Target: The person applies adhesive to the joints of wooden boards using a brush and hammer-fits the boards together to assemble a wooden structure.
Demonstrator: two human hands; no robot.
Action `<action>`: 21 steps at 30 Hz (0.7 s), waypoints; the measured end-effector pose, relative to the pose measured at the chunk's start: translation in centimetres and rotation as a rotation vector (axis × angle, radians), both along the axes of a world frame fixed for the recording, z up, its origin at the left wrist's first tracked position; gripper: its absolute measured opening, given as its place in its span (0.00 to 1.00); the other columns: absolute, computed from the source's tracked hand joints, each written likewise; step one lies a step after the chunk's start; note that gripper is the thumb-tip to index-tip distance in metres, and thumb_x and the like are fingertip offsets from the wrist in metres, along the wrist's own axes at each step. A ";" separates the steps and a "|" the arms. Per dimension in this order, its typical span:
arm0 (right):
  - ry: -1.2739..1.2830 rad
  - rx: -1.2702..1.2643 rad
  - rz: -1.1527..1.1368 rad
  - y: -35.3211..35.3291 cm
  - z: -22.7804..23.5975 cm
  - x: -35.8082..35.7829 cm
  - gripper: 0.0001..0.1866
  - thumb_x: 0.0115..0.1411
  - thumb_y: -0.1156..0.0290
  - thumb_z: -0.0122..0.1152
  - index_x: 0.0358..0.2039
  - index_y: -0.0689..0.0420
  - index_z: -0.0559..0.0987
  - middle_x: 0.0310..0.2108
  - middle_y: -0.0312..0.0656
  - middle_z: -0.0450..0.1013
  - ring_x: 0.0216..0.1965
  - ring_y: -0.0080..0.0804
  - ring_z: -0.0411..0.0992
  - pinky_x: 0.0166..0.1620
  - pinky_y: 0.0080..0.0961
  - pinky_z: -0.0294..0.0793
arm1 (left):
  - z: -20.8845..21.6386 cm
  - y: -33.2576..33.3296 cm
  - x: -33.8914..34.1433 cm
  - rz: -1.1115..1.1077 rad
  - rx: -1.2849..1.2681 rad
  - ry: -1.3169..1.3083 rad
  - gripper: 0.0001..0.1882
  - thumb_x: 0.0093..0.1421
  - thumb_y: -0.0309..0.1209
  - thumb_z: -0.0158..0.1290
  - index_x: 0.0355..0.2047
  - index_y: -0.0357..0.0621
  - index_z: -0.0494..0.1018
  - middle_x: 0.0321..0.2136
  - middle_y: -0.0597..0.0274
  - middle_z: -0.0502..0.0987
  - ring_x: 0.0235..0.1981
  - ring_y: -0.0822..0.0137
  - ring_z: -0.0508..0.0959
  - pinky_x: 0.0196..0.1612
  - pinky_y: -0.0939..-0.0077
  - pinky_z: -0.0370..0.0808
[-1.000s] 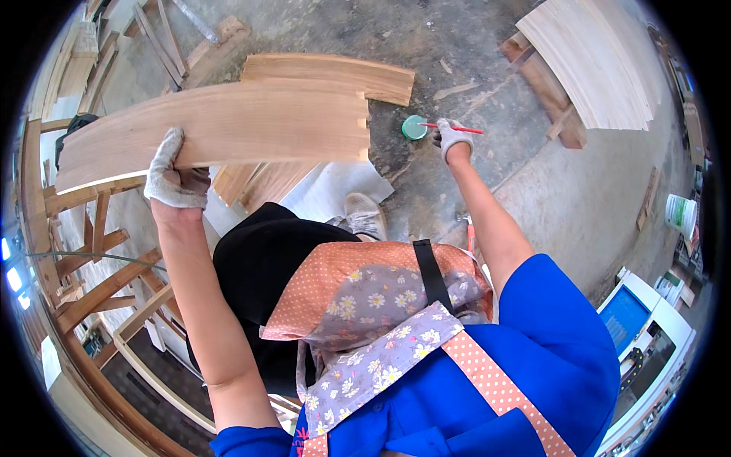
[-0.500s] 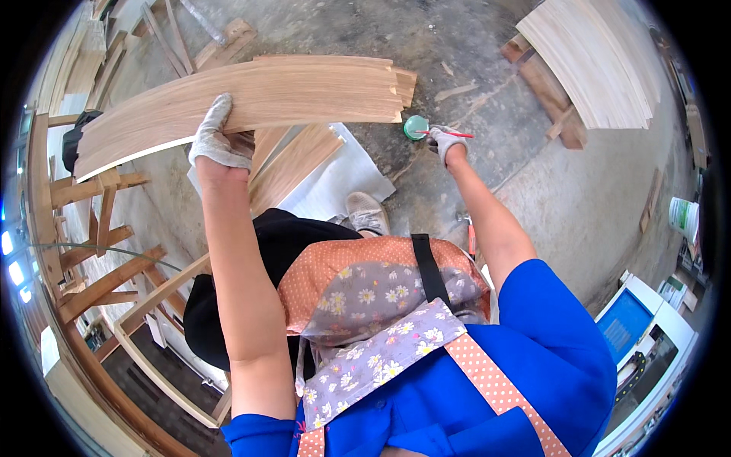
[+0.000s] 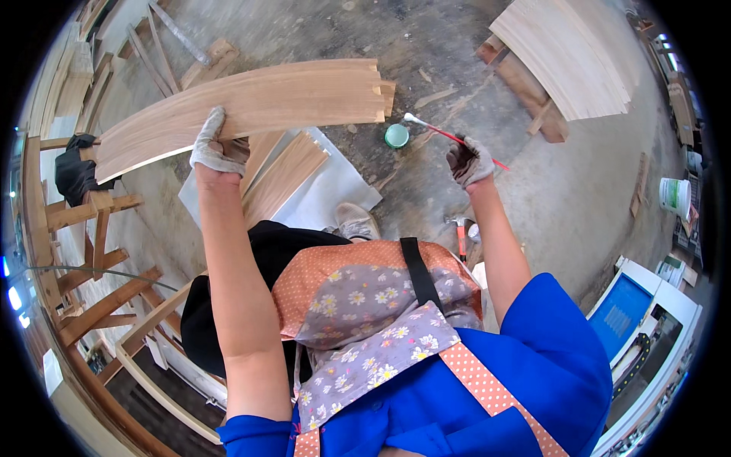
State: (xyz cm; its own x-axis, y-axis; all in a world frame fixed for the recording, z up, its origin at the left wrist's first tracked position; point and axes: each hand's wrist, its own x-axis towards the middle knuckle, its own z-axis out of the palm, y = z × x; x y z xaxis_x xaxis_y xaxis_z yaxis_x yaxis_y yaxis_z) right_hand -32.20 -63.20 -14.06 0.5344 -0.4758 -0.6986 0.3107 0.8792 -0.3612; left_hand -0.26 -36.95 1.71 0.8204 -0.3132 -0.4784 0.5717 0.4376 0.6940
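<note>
The left hand (image 3: 219, 147) clasps the near edge of a notched wooden board (image 3: 266, 95), likely steadying it; the right hand (image 3: 470, 161) curls round a red-handled brush (image 3: 442, 132), a green pot (image 3: 396, 136) left of that hand, presumably for easy reach.

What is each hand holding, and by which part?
The left hand grips the wooden board by its near long edge; the right hand holds the red-handled brush by its handle, well back from the white tip.
</note>
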 end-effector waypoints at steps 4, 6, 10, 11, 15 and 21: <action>-0.083 -0.098 -0.015 -0.3 6.5 -0.7 0.11 0.53 0.68 0.48 0.33 0.58 0.74 0.25 0.42 0.73 0.24 0.32 0.73 0.29 0.29 0.75 | -0.8 -0.3 -0.2 -0.064 -0.014 0.007 0.12 0.48 0.24 0.53 0.35 0.41 0.68 0.31 0.62 0.74 0.32 0.67 0.75 0.33 0.76 0.75; -0.093 -0.211 -0.006 0.1 9.9 -0.5 0.12 0.55 0.67 0.47 0.35 0.61 0.72 0.28 0.43 0.72 0.24 0.26 0.71 0.29 0.23 0.75 | -1.2 -0.5 -0.5 -0.086 -0.030 0.014 0.12 0.48 0.23 0.53 0.35 0.42 0.69 0.31 0.62 0.74 0.32 0.68 0.75 0.32 0.76 0.75; -0.088 -0.353 0.035 0.3 13.9 0.2 0.12 0.55 0.66 0.47 0.35 0.60 0.72 0.25 0.41 0.71 0.22 0.24 0.70 0.28 0.22 0.74 | -1.3 -0.9 -0.8 -0.106 -0.075 0.014 0.11 0.49 0.23 0.53 0.34 0.42 0.69 0.32 0.62 0.74 0.32 0.67 0.75 0.32 0.76 0.75; -0.094 -0.361 0.047 0.2 14.4 0.2 0.12 0.55 0.66 0.47 0.35 0.60 0.72 0.25 0.41 0.71 0.22 0.24 0.70 0.27 0.21 0.74 | -1.2 -1.0 -0.9 -0.108 -0.082 0.014 0.11 0.49 0.23 0.53 0.34 0.42 0.69 0.32 0.62 0.74 0.32 0.67 0.75 0.32 0.76 0.75; -0.207 -0.326 0.087 0.2 14.6 0.2 0.14 0.55 0.67 0.46 0.37 0.62 0.72 0.26 0.45 0.73 0.23 0.31 0.73 0.28 0.27 0.76 | -1.2 -1.4 -1.1 -0.134 -0.117 0.028 0.10 0.49 0.23 0.53 0.34 0.41 0.69 0.31 0.62 0.74 0.32 0.67 0.75 0.31 0.76 0.75; -0.141 -0.355 0.109 0.4 14.3 0.3 0.14 0.55 0.68 0.45 0.36 0.63 0.72 0.26 0.46 0.73 0.23 0.30 0.73 0.28 0.26 0.76 | -1.1 -1.0 -1.3 -0.186 -0.119 0.004 0.10 0.49 0.25 0.53 0.34 0.42 0.69 0.31 0.63 0.74 0.31 0.68 0.75 0.29 0.78 0.75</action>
